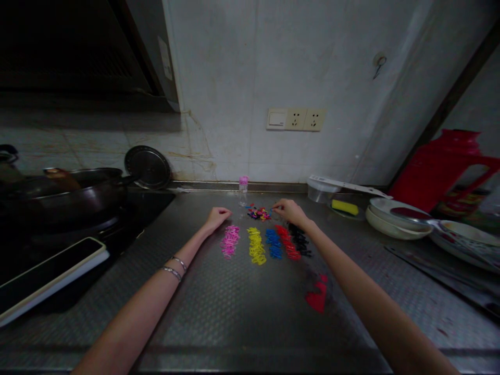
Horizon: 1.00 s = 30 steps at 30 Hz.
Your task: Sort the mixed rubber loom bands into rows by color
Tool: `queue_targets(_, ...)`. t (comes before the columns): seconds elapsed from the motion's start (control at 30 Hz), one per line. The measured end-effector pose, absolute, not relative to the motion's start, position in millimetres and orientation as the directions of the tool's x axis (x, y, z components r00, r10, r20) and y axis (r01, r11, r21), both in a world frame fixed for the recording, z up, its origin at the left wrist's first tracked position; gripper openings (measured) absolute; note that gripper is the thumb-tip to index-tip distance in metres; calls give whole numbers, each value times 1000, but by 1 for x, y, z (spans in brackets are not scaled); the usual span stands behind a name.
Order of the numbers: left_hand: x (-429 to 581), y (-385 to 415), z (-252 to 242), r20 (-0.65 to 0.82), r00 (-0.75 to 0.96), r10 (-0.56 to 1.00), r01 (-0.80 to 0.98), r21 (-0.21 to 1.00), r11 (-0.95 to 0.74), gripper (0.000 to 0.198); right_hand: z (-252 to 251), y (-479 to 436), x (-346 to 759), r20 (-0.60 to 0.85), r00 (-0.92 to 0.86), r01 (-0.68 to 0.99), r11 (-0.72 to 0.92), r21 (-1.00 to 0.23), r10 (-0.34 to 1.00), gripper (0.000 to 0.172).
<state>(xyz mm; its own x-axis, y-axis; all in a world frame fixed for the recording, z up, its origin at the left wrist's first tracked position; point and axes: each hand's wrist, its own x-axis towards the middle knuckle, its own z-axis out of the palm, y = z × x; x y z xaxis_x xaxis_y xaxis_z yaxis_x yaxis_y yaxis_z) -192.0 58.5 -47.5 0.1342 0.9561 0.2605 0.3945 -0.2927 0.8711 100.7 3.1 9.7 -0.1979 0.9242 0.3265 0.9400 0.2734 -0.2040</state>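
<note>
My left hand [217, 218] is above the metal counter, just beyond the pink row of small rubber bands [230, 241]. Its thumb and fingertips are pressed together; anything between them is too small to make out. At the right side of a mixed-colour heap of rubber bands [259, 213], my right hand [289, 210] pinches with its fingertips, and I cannot make out what is in them. Closer to me lie a yellow row [257, 246], a blue row [273, 244], a red row [288, 242] and a black row [300, 240], the last partly under my right wrist.
A clear bottle with a pink cap [243, 190] stands behind the heap. To the left are a pan [78, 195] and a white-edged phone-like slab [54, 276]. Rightward are a plastic tub [321, 194], a yellow sponge [344, 208], bowls [394, 225] and a red thermos [437, 172].
</note>
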Motion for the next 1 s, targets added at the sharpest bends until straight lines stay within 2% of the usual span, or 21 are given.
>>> queue_targets(0.13,-192,56,-46,257,140,956,403,867,-292,22,10,6,106,378,-218,882,347,-319,900,27)
queue_targets(0.27,-192,55,-46,256,143,956,413,862,-293,24,11,-6,105,399,-274,825,427,-369,875,24)
queue_targets(0.53,-191,55,-46,272,152,950,407,859,-311,21,16,-64,99,355,-411,690,541,-480,839,25)
queue_targets(0.67,-191,53,-44,271,157,950,404,860,-313,21,14,-85,94,317,-465,664,562,-492,827,24)
queue_targets(0.87,-192,54,-47,282,171,944,396,858,-327,22,5,-95,97,282,-501,700,575,-424,818,21)
queue_targets(1.0,-192,55,-47,280,174,944,406,853,-328,21,1,-94,101,272,-496,707,565,-425,825,21)
